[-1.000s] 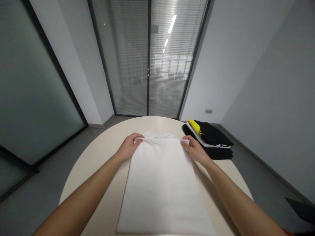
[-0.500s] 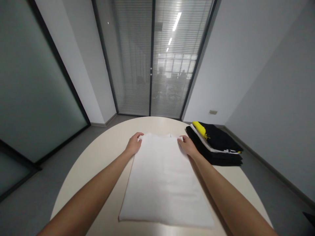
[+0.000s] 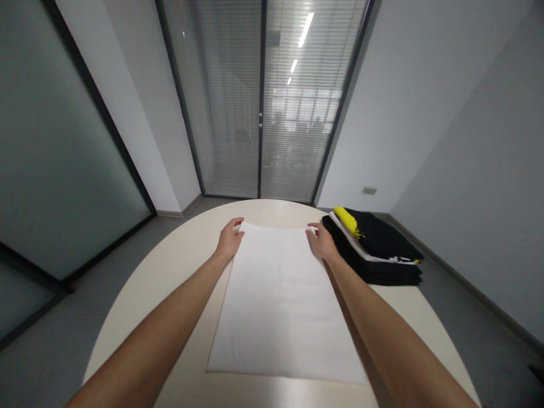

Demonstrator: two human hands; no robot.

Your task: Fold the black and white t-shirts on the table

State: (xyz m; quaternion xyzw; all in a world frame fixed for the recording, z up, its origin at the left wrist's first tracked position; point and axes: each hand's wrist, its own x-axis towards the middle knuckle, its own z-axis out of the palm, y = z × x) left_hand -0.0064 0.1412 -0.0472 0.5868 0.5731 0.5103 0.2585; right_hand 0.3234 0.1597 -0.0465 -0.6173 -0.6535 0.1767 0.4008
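**On the round table: far edge of the folded white garment under both hands**

At the far corners of the white folded garment (image 3: 278, 283), both hands lie low against the cloth. The left hand (image 3: 230, 239) sits at the far-left corner, fingers loosely curled and thumb raised, touching the edge; it appears to rest on the fabric rather than pinch it, though the underside of the fingers is hidden. The right hand (image 3: 322, 242) mirrors it at the far-right corner, fingers loosely spread and resting on the edge with nothing clearly clamped between them.

The garment lies flat in the middle of the round table (image 3: 178, 266) as a long rectangle, its near edge close to the person and its far edge short of the table's far rim. Its surface looks smooth, with no obvious ridge.

Judgement on execution: the far edge should be squared against the layer beneath, both corners set level with each other. Pressure is best applied evenly by both palms, sweeping outward so trapped air and wrinkles leave at the sides. Dragging one corner alone would likely skew the rectangle.

Just beside the right hand, a stack of folded black clothes (image 3: 374, 249) with a yellow patch sits on the table's right side, apart from the white cloth.
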